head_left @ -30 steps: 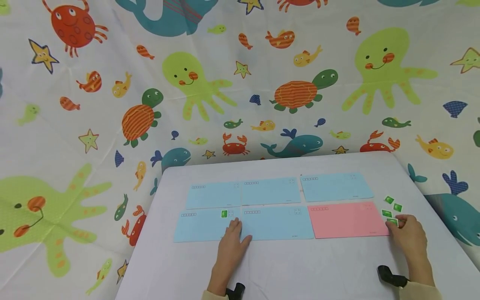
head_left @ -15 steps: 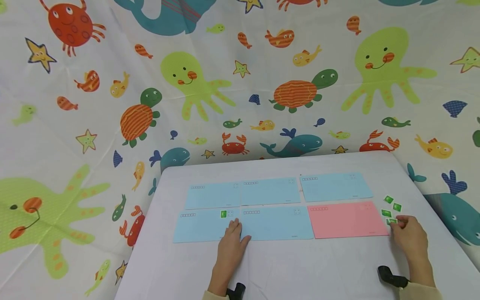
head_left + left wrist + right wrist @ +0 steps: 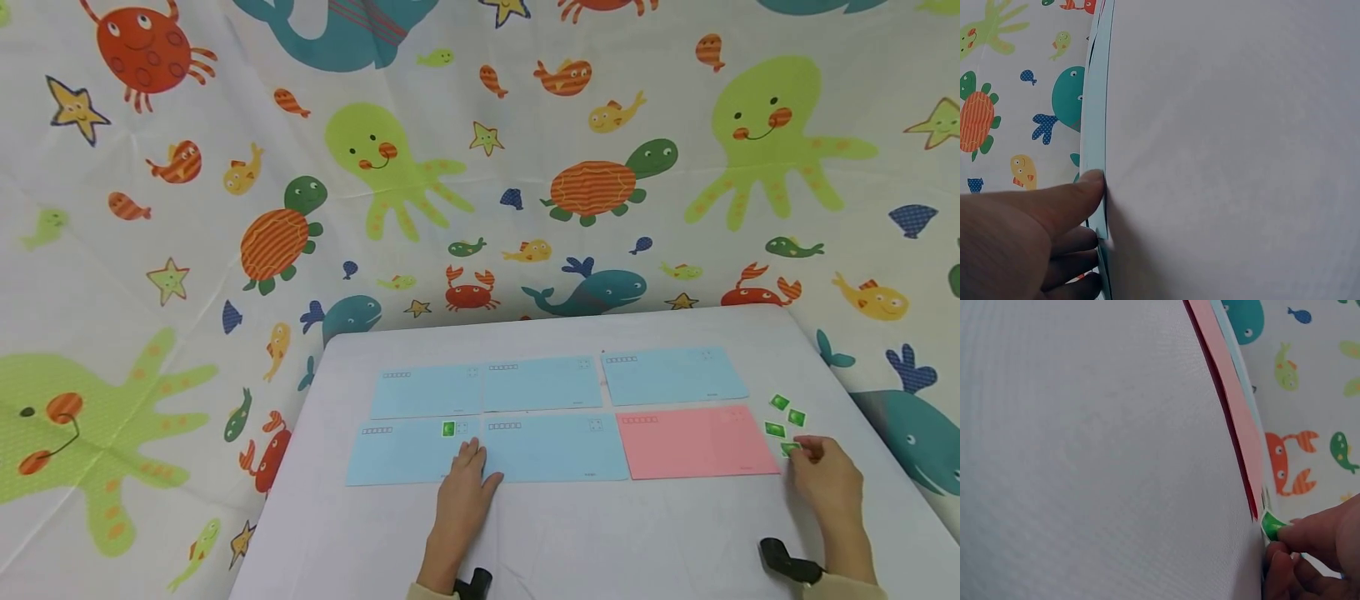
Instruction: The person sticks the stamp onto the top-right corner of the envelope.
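Slightly rightward and toward the person, the right-hand grip (image 3: 828, 482) has shifted along with a green stamp (image 3: 789, 449), away from the pink envelope (image 3: 697, 443). It pinches that stamp just beside the envelope's right edge. Three loose stamps (image 3: 776, 430) lie just beyond. The left-hand grip (image 3: 460, 496) has stayed put, clutching nothing, fingers resting where the lower-left blue envelope (image 3: 397, 458) meets its neighbour (image 3: 555, 452); one placed stamp (image 3: 448, 428) sits on the former. Three further blue envelopes (image 3: 542, 385) form the far row on the white bench (image 3: 637, 533).
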### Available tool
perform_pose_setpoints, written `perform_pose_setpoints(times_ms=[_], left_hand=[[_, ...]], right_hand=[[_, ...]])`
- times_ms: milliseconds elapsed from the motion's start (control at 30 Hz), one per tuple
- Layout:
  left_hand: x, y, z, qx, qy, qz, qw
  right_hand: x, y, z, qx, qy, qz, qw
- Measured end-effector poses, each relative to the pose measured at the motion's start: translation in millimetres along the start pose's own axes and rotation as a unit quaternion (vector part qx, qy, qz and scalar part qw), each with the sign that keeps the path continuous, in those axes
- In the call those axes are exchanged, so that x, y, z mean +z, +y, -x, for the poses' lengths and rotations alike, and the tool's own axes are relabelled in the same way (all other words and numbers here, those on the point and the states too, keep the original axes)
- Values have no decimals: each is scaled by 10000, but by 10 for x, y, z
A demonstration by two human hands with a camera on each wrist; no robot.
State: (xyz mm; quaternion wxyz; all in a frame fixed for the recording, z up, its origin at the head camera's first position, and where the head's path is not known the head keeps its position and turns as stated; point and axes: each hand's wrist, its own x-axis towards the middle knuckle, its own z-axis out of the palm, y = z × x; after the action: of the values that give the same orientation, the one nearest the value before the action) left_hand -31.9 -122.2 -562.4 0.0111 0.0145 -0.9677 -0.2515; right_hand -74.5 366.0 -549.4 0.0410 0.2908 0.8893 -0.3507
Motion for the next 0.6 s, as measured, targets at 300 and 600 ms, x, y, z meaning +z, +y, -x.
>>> perform_pose_setpoints(times_ms=[300,600], left_hand=[[-11,-14,8,85,-6,1,10000],[0,-23,-4,216,27,50,9998]], right_hand=[[-40,0,9,339,36,-470,9983],[-119,-40,40,540,-153,-1317,9897]])
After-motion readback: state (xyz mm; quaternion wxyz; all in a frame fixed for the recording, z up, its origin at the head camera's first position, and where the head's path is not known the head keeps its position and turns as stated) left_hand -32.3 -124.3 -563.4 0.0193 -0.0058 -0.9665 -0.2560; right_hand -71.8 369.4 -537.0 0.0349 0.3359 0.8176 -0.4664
